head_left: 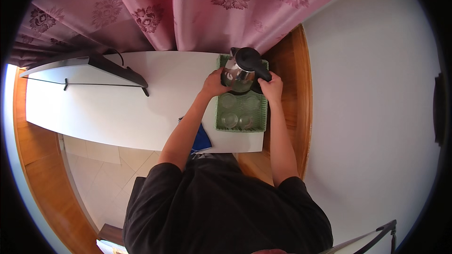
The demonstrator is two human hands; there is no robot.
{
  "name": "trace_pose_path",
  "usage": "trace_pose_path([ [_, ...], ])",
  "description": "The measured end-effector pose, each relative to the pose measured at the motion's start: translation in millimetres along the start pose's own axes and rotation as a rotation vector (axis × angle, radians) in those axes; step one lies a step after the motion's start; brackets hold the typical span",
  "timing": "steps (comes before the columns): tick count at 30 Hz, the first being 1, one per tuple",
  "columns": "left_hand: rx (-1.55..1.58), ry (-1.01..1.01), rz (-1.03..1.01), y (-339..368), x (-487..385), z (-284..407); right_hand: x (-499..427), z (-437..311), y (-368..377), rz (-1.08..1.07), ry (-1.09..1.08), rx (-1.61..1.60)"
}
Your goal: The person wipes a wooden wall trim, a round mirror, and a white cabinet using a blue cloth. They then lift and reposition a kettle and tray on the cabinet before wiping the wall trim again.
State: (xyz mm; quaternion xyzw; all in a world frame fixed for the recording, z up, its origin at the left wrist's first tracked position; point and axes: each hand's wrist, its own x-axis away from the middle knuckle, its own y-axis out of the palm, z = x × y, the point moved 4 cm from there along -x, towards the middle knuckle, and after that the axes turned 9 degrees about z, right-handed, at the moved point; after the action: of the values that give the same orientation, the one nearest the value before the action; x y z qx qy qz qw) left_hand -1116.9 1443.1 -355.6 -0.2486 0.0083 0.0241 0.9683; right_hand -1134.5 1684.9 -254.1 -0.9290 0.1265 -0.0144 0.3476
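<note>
A glass electric kettle (pixel 240 74) with a black lid and black handle is between my hands, over the back part of a green woven basket (pixel 241 129). My left hand (pixel 214 84) holds the kettle's lower left side. On the right, my right hand (pixel 272 86) grips the handle. Several upturned-looking clear glasses, among them one at the front left (pixel 230 120) and one beside it (pixel 246 121), stand in the front part of the basket. Whether the kettle touches the basket's bottom cannot be told.
The basket rests at the right end of a white table (pixel 169 102). A blue cloth (pixel 202 139) lies at the front edge, partly under my left forearm. A flat screen (pixel 88 72) stands at the left. Pink patterned curtains (pixel 212 14) hang behind, and a wooden panel (pixel 293 106) borders the right.
</note>
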Motion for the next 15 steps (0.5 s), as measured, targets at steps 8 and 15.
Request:
trace_pose_path([
  [8, -0.213, -0.060, -0.018, 12, 2, 2, -26, 31, -10, -0.114, -0.154, 0.032],
  [15, -0.097, -0.082, 0.027, -17, 47, -2, 33, 24, -32, 0.113, -0.250, 0.012],
])
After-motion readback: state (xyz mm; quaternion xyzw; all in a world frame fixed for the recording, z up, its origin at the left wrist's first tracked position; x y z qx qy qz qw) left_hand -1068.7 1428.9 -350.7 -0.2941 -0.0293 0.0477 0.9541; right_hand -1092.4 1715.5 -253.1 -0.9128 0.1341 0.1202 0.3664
